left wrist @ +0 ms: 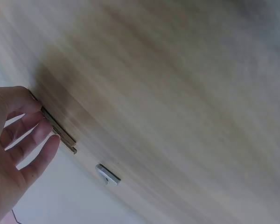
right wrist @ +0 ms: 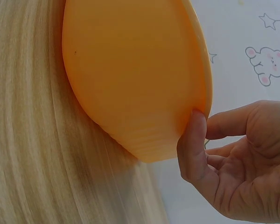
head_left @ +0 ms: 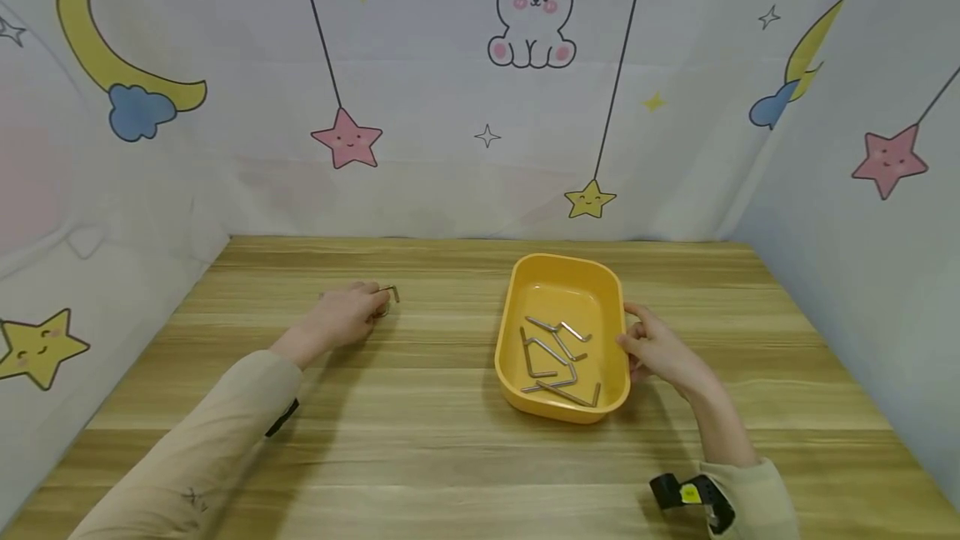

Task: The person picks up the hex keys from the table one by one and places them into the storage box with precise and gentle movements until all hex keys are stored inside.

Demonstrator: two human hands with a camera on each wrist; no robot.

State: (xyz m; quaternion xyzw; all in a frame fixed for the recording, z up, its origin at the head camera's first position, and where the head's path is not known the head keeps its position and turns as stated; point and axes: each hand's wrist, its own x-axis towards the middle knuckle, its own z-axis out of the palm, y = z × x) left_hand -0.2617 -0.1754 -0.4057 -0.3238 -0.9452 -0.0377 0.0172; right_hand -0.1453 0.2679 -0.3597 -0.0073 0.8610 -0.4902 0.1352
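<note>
My left hand [head_left: 348, 312] is over the left part of the table, its thumb and fingertips pinching an L-shaped hex key [head_left: 393, 292]. In the left wrist view, thin metal rods [left wrist: 59, 127] lie along those fingertips. A short silver metal piece [left wrist: 108, 174] rests on the wood just beyond them. My right hand [head_left: 663, 348] grips the right rim of a yellow plastic bin [head_left: 564, 267], thumb on the outer side in the right wrist view. Several silver hex keys [head_left: 558, 373] lie scattered inside the bin, some crossing.
The table [head_left: 420, 440] has a striped wood-grain top. A pale cloth printed with stars, moons and a rabbit hangs behind it [head_left: 450, 90] and along both sides. Black straps sit at both wrists.
</note>
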